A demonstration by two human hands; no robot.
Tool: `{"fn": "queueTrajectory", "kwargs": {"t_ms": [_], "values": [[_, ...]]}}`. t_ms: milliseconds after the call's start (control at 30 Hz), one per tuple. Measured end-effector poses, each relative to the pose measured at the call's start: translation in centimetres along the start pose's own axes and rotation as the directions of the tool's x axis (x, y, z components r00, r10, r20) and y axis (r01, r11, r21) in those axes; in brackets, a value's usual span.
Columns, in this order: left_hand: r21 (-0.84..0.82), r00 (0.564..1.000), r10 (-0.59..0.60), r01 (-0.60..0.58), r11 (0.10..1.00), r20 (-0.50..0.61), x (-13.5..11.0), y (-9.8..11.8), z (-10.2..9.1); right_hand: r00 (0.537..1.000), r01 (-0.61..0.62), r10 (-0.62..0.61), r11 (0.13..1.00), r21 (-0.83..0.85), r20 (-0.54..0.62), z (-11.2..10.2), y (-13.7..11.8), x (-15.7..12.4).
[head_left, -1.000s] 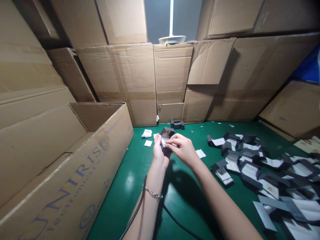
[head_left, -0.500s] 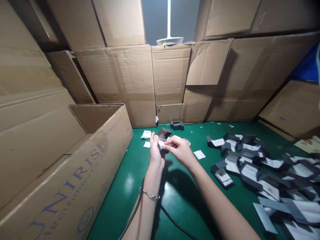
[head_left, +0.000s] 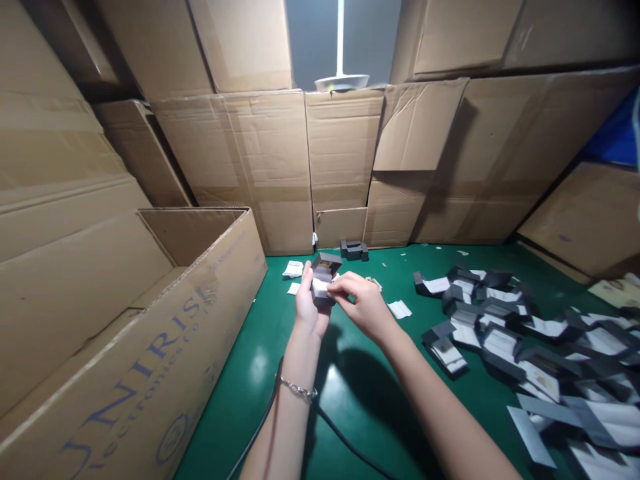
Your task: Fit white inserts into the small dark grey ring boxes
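Observation:
My left hand (head_left: 309, 317) holds a small dark grey hinged box (head_left: 329, 262) from beneath and the left side, its lid tipped up and back. A white piece (head_left: 320, 287), looking like paper or a padded insert, sits in the lower half of the box. The thumb and finger of my right hand (head_left: 361, 301) pinch together at the right edge of this white piece. Crumpled white paper pieces (head_left: 293, 269) lie just behind my left hand, and a folded white paper (head_left: 400, 309) lies to the right of my right hand.
Many open dark boxes with white linings (head_left: 500, 340) are heaped at the right. A large open carton (head_left: 220, 293) stands at the left. Dark box parts (head_left: 354, 251) lie by the cardboard wall (head_left: 240, 167). A black cable (head_left: 345, 443) crosses the green table (head_left: 235, 393) beneath my forearms.
My left hand has shifted slightly and turned the box, so its open lid and white interior show more. Its thumb has moved off the white piece. My right hand stays pinched there.

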State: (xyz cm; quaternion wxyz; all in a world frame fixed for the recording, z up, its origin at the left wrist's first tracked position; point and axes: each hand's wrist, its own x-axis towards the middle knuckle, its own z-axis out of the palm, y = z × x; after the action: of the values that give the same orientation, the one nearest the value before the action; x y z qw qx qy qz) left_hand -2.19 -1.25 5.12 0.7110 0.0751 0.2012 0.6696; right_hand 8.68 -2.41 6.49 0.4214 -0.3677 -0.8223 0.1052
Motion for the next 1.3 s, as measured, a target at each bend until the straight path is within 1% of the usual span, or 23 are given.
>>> {"fn": "queueTrajectory", "kwargs": {"t_ms": [100,167,300,333,400,500,533,600,667,733,867,1000,1167,1233,1300], "values": [[-0.012,0.998,0.067,-0.067,0.998,0.014,0.1,0.4,-0.2,0.996,0.093,-0.093,0.996,0.006,-0.014,0.6,0.0,-0.3],[-0.018,0.998,0.066,-0.067,0.998,-0.006,0.2,0.7,-0.3,0.989,0.147,-0.147,0.989,-0.030,-0.020,1.0,-0.3,-0.4],[-0.058,0.994,-0.010,0.004,0.998,-0.110,0.5,1.0,-0.3,0.973,0.208,-0.225,0.952,-0.227,-0.054,1.9,-0.6,-0.7],[-0.073,0.992,-0.011,0.002,0.997,-0.123,0.5,0.9,-0.3,0.967,0.221,-0.248,0.934,-0.281,-0.063,2.2,-0.6,-0.8],[-0.085,0.992,0.029,-0.040,0.996,-0.126,0.6,0.6,-0.2,0.957,0.231,-0.280,0.898,-0.376,-0.082,2.8,-0.3,-0.9],[0.004,0.981,0.166,-0.166,0.986,-0.096,0.3,0.0,-0.1,0.967,0.195,-0.245,0.882,-0.429,-0.066,3.1,0.2,-1.2],[0.045,0.975,0.206,-0.203,0.978,-0.079,0.1,-0.2,0.0,0.974,0.178,-0.221,0.889,-0.421,-0.054,3.1,0.4,-1.2],[0.096,0.970,0.240,-0.236,0.967,-0.027,-0.2,-0.6,0.3,0.984,0.142,-0.170,0.915,-0.378,-0.043,2.8,0.6,-1.2],[0.094,0.973,0.230,-0.231,0.968,0.021,-0.4,-0.9,0.4,0.990,0.109,-0.133,0.936,-0.335,-0.052,2.4,0.9,-1.2],[0.068,0.974,0.223,-0.225,0.972,0.042,-0.4,-1.1,0.5,0.991,0.103,-0.125,0.946,-0.307,-0.052,2.2,1.1,-1.1],[0.039,0.974,0.224,-0.226,0.973,0.040,-0.2,-1.4,0.3,0.991,0.103,-0.124,0.954,-0.281,-0.056,2.1,1.4,-1.2],[0.000,0.979,0.203,-0.203,0.979,0.029,-0.3,-1.5,0.3,0.995,0.023,-0.047,0.968,-0.249,-0.090,1.9,1.2,-1.2],[-0.002,0.978,0.209,-0.209,0.978,-0.008,-0.3,-1.7,0.5,0.998,-0.050,0.043,0.973,-0.225,-0.039,1.8,1.0,-1.0],[0.011,0.976,0.219,-0.219,0.976,-0.015,-0.3,-1.8,0.5,0.999,-0.032,0.025,0.979,-0.200,-0.035,2.1,1.2,-1.0],[0.029,0.975,0.221,-0.221,0.975,-0.011,-0.1,-2.0,0.4,0.999,0.023,-0.031,0.983,-0.181,-0.044,2.5,1.6,-1.1]]}}
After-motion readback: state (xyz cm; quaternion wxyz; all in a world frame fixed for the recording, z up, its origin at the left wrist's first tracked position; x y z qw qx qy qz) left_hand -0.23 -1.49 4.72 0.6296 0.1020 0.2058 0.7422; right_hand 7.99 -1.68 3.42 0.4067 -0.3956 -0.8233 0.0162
